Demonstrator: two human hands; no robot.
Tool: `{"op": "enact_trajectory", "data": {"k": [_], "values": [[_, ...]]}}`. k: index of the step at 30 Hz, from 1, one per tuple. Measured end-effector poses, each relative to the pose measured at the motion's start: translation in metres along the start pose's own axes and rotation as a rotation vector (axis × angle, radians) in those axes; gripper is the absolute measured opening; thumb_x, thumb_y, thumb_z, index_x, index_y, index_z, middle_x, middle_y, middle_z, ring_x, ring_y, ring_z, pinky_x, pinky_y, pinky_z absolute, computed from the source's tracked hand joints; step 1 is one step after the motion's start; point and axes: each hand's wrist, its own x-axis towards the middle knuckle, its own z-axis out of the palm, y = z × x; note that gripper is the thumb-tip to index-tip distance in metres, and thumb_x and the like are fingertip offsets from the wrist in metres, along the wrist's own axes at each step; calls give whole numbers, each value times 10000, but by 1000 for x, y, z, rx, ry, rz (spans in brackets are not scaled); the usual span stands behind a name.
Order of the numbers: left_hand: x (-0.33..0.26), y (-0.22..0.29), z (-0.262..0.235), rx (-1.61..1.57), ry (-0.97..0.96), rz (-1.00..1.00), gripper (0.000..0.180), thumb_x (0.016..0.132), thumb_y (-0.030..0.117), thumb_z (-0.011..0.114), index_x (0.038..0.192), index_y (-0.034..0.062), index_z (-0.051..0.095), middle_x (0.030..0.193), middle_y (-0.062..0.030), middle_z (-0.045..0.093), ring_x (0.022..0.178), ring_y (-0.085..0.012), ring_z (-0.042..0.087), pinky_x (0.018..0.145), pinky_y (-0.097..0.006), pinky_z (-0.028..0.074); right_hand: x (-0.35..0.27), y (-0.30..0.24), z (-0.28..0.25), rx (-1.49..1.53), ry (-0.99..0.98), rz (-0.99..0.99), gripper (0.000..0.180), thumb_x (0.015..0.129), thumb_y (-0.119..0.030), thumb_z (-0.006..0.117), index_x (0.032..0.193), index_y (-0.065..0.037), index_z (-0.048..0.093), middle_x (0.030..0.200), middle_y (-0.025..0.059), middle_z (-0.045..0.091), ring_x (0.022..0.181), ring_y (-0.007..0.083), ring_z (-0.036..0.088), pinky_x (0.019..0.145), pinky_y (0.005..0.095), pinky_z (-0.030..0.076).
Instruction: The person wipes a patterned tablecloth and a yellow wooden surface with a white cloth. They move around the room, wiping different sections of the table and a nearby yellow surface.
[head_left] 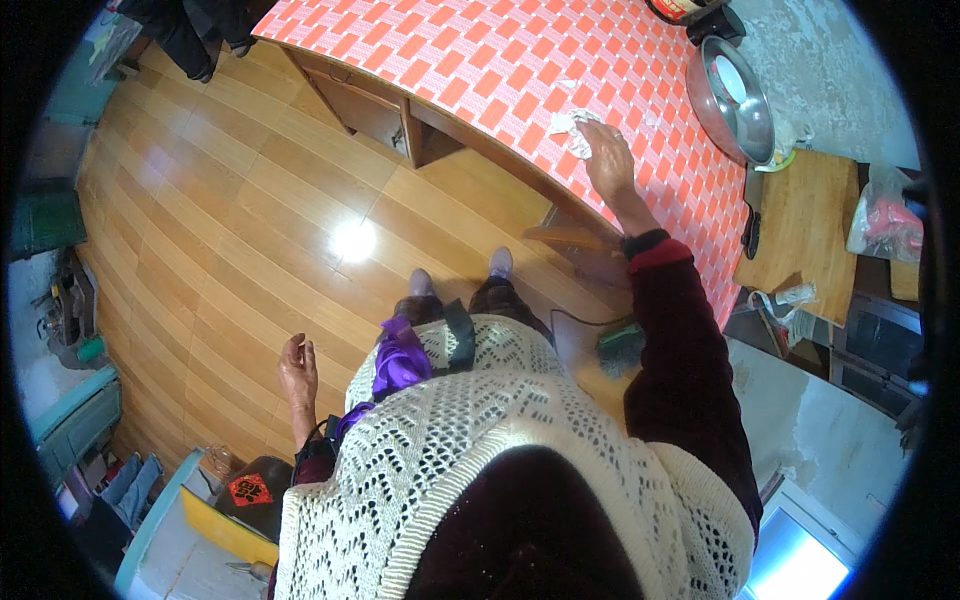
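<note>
My right hand (610, 160) reaches over the table covered with a red and white brick-patterned cloth (470, 70). Its fingers press a crumpled white tissue (567, 126) against the cloth, close to the table's front edge; the fingertips are partly hidden by the tissue. A small white scrap (567, 84) lies just beyond. Down at my left side hangs my left hand (297, 372), empty, with its fingers loosely curled and a little apart.
At the table's right end stand a metal basin (716, 128) with a white bowl (730, 78), a black-handled knife (751, 232) and a wooden cutting board (805, 215). A wooden stool (572, 237) is tucked below. Another person's dark-trousered legs (180, 40) show at the far left.
</note>
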Motion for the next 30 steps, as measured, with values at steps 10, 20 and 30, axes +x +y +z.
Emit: {"op": "enact_trajectory", "data": {"k": [10,20,30], "values": [[-6,6,3,40,24,12,275,925,191,595,1118,-5,603,915,-159,677,830,-215,656,750,-334,527,-13,8,-17,-84,68,-225,342,818,-11,515,1148,-50,594,1137,109,616,974,302,588,823,400,485],[-13,31,-1,104,12,-35,266,923,172,593,1122,-4,598,879,-160,671,842,-216,659,728,-330,528,-24,3,-11,43,90,-210,326,848,-16,457,1132,-49,612,1173,141,606,975,335,588,851,452,469],[-17,40,6,127,2,-23,255,908,144,608,1114,-5,600,919,-172,676,851,-229,668,747,-335,531,19,28,-11,-141,-75,-125,284,893,-18,489,1158,-67,581,1140,88,597,1004,284,592,819,397,498]]}}
